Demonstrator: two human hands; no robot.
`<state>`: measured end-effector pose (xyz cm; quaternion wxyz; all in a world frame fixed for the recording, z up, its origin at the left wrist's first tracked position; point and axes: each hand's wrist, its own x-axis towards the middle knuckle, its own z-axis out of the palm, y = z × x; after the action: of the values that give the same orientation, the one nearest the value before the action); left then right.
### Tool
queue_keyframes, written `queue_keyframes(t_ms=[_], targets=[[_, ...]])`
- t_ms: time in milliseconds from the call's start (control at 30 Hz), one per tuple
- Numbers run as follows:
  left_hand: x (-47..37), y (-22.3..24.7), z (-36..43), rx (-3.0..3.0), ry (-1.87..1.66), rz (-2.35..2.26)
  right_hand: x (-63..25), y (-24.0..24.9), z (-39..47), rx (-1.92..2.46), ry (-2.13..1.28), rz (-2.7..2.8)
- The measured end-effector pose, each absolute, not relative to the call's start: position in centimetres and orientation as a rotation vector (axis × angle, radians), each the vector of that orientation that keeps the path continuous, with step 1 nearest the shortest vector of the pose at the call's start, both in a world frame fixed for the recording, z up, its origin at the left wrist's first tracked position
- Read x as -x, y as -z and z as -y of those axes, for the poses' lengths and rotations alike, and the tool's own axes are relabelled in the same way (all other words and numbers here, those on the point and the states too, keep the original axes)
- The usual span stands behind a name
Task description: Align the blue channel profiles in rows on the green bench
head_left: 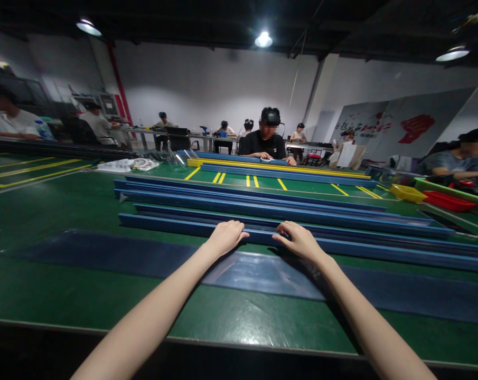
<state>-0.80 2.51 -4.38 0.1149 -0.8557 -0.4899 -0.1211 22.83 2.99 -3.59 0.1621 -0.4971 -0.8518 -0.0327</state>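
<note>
A long blue channel strip with raised edges lies across the green table in front of me. My left hand is closed over its near edge, the fingers reaching over the rim and the thumb pointing right. A short way to the right, my right hand curls around the same edge, with the thumb on the near side and the fingertips partly hidden. Below both wrists, a flat strip wrapped in clear film lies on the table, crossing under my forearms.
More blue channels lie parallel behind. Farther back are a yellow strip, yellow tape marks and plastic bags. A yellow tray and red tray sit at right. A person works opposite; others sit around the room.
</note>
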Motion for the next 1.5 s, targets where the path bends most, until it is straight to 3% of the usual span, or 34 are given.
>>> queue_keyframes(t_ms=[367,933,1200,1500], targets=[[0.8,4.9,-2.6,2.473,0.361,1.376,-22.1,2.7,-2.5,1.484,0.301,2.577],[2.0,2.2,-2.2,2.613,0.301,1.337,-26.9,0.2,-2.4,1.722,-0.092,2.532],[2.3,3.1,-2.6,2.638,0.251,1.273,-28.0,1.0,-2.9,1.612,-0.368,2.547],[2.3,3.6,-2.7,2.628,0.257,1.241,-24.4,2.0,-2.6,1.542,-0.077,2.609]])
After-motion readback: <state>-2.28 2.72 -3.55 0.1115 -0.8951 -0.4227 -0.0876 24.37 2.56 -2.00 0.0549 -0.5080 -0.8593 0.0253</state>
